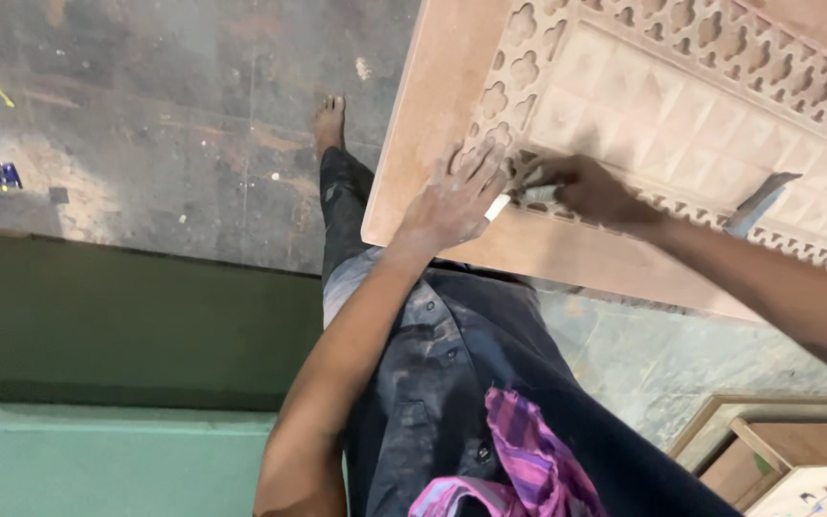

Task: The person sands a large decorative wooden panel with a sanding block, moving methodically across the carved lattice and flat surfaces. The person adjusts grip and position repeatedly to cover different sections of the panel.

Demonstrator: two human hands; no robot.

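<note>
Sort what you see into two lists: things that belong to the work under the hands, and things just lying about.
In the work:
- left hand, flat on the carved wooden panel
- right hand, gripping a small tool at the panel's fretwork border

Lying about:
- grey-handled tool resting on the panel
- small blue object on the floor
- wooden frames at lower right
- green ledge
</note>
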